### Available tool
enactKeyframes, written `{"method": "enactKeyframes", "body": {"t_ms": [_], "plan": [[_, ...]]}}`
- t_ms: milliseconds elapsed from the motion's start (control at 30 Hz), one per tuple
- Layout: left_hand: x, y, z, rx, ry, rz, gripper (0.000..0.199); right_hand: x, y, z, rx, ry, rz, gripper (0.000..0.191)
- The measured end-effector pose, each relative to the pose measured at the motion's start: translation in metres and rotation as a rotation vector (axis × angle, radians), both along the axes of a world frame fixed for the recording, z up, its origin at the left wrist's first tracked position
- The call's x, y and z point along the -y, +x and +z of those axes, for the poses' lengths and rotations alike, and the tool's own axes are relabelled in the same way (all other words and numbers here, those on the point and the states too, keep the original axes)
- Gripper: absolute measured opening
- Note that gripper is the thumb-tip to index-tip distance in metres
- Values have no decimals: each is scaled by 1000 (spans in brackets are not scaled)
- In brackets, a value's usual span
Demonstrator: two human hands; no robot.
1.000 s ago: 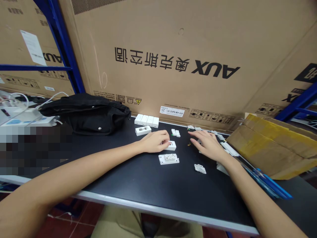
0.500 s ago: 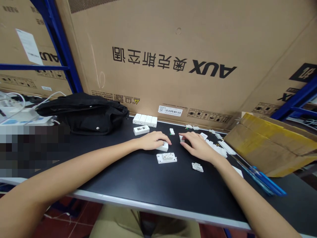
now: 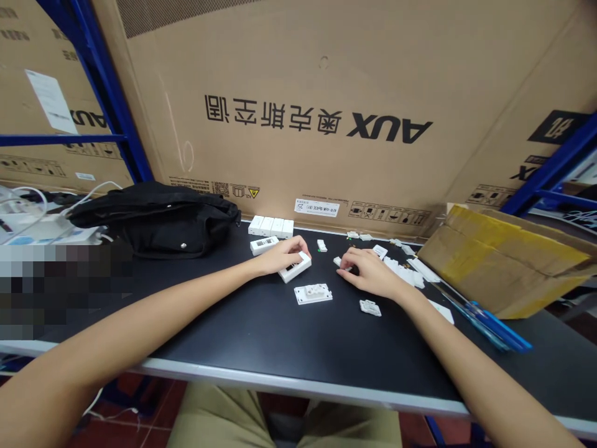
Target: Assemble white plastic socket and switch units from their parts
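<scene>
My left hand (image 3: 278,256) is closed on a white rectangular plastic housing (image 3: 295,269) with a dark opening, tilted above the black table. To its right, my right hand (image 3: 364,269) has its fingers curled at a small white plastic part (image 3: 337,261); the fingertips partly cover it. Between the hands and nearer me lies a white plate with a raised block (image 3: 313,294). A thin white bracket-like part (image 3: 370,307) rests below my right hand. Farther back stands a small white piece with a green spot (image 3: 321,246). A similar white housing (image 3: 263,245) lies behind my left hand.
Several white boxes (image 3: 270,226) stand in a row at the back. A black bag (image 3: 163,218) lies on the left. Loose white parts (image 3: 405,272), blue-handled tools (image 3: 499,326) and a taped carton (image 3: 504,255) occupy the right. A large cardboard box (image 3: 298,168) walls off the back.
My left hand has tilted the white housing and moved it slightly left. My right hand's fingers have curled lower at the small white part. The view has shifted slightly.
</scene>
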State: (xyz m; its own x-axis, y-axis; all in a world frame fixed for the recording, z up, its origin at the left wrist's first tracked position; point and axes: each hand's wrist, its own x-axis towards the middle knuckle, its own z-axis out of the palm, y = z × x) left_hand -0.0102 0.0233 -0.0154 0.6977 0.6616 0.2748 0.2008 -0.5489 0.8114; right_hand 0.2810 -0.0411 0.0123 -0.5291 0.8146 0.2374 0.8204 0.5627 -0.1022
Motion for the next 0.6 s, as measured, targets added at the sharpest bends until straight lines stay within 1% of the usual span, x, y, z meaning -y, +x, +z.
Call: {"method": "enactKeyframes", "body": {"t_ms": [100,167,233,333,467,600], "plan": [[-6,1,-7,34,-33,56,18,0,-1,-1,-25,3,10,20],[-6,1,-8,34,-41,75,21,1,-2,-3,-37,11,14,17],[-3,1,-6,22,-40,83,20,2,-2,-3,-43,23,17,15],[4,2,0,-6,-19,91,14,-3,-3,0,-46,41,12,19],[8,4,5,-37,27,125,12,-27,-12,12,-37,68,-14,27],[7,4,5,-72,58,135,19,-53,-34,21,71,41,59,27]]}}
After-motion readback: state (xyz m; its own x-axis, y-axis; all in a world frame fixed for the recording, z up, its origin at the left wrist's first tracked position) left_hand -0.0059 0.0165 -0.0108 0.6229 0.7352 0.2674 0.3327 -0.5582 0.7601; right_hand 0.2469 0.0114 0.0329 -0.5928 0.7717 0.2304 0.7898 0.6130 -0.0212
